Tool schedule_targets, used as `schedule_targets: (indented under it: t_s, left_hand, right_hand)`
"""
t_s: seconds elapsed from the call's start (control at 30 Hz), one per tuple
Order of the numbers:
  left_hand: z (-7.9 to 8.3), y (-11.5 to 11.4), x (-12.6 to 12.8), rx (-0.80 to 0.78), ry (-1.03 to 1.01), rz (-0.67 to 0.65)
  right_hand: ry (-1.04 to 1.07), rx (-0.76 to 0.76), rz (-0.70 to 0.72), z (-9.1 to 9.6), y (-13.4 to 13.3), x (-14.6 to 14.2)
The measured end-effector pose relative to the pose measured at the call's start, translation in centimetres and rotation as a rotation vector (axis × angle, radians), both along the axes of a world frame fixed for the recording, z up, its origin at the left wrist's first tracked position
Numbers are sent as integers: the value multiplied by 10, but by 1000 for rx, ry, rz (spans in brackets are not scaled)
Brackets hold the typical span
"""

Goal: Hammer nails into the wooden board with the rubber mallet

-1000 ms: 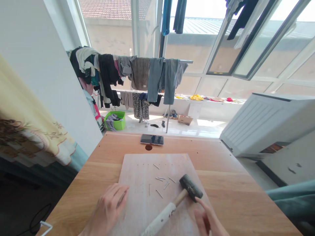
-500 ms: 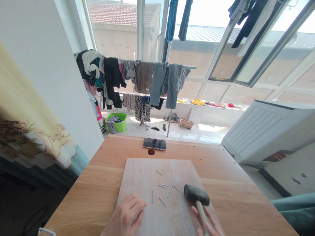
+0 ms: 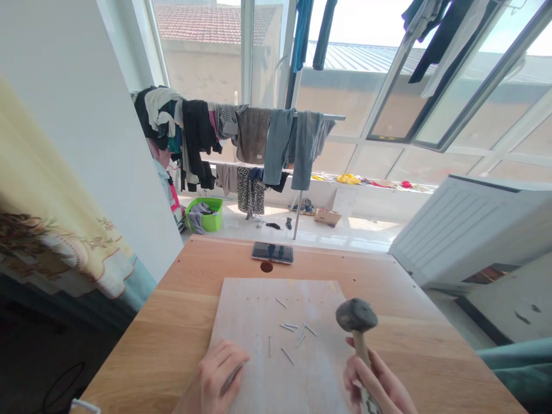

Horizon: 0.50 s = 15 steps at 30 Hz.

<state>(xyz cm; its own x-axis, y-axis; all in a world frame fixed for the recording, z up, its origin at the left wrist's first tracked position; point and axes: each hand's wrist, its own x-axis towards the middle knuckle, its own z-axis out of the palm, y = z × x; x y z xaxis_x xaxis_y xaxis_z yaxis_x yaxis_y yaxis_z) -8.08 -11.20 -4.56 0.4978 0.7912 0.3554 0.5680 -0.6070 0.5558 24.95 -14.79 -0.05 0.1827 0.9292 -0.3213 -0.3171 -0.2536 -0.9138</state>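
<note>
A black rubber mallet [image 3: 356, 315] stands head-up in the right hand [image 3: 374, 382], whose grip is closed around the wooden handle, above the right edge of a pale wooden board [image 3: 263, 296]. The left hand [image 3: 213, 376], relaxed and open, lies at the board's near edge, just beside scattered steel nails [image 3: 297, 332]. A smartphone [image 3: 272, 252] lies flat near the tabletop's [image 3: 401, 345] far edge.

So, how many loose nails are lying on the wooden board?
8 nails, all on the wooden board: one near the top, five clustered mid-board, two lower down. Two may overlap, and the left hand could hide more.
</note>
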Motion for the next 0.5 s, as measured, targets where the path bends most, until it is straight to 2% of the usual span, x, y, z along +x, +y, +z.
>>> schedule_targets:
  t_s: [0.1, 0.2, 0.3, 0.4, 0.5]
  left_hand:
    - [1, 1, 0, 4, 23, -12]
    - [7, 4, 6, -2, 57, -36]
    - [14, 7, 15, 10, 75, -63]
    - [17, 8, 22, 18, 79, -69]
    - [15, 9, 24, 21, 83, -71]
  right_hand:
    - [58, 120, -113, 20, 6, -4]
    - [182, 58, -57, 36, 10, -5]
    - [215, -32, -20, 43, 12, 0]
    - [143, -66, -40, 43, 13, 5]
    - [-42, -67, -106, 42, 14, 8]
